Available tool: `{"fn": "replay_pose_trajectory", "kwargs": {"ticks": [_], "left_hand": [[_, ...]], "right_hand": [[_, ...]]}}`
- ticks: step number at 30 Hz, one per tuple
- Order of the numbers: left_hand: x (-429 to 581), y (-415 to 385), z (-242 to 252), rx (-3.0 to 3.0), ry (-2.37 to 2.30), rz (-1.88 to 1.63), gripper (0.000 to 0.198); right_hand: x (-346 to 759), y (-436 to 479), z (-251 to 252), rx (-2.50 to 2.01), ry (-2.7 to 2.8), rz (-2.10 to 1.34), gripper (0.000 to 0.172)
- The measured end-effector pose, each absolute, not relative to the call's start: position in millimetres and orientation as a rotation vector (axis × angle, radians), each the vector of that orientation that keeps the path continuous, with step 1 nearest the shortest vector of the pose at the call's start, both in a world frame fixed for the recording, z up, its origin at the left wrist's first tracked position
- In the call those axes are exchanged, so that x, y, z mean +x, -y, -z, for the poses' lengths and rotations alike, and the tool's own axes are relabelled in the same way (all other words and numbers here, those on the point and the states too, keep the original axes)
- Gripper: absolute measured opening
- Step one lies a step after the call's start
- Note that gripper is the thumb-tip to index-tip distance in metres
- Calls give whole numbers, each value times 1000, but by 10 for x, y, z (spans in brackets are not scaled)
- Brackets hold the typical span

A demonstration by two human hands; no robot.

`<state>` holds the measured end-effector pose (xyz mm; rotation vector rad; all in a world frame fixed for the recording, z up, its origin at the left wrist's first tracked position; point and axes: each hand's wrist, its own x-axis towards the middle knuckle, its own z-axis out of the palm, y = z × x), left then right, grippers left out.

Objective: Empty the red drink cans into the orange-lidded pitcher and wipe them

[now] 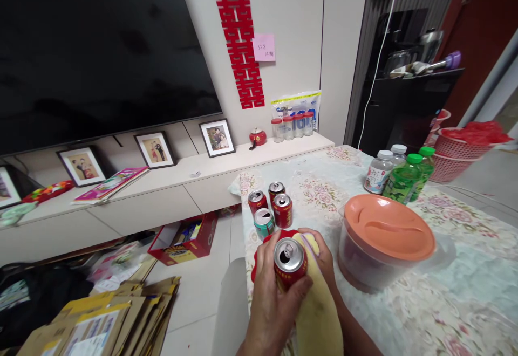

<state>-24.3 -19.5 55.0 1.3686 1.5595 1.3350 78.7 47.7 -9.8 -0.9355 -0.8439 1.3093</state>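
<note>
My left hand is wrapped round a red soda can, its opened silver top facing up toward me. A yellow cloth is gripped in my right hand, which presses it against the can's far right side. Part of a red scalloped piece shows behind the left fingers. Just beyond my hands stand several opened cans: a green can, a red can, another red can and a dark-topped can.
Right of my hands sits a clear tub with an orange lid. Behind it are green bottles and a white-capped bottle. A flowered tablecloth covers the table. Folded cardboard lies at left on the floor.
</note>
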Motion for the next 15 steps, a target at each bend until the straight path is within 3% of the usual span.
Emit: {"fn": "replay_pose_trajectory", "kwargs": {"ticks": [10, 15], "left_hand": [[-294, 137, -529, 1297, -1547, -1223, 91], [-319, 169, -526, 1348, -1593, -1127, 96]], "right_hand": [[883, -340, -46, -832, 834, -1343, 43], [879, -418, -42, -797, 810, -1556, 44]]}}
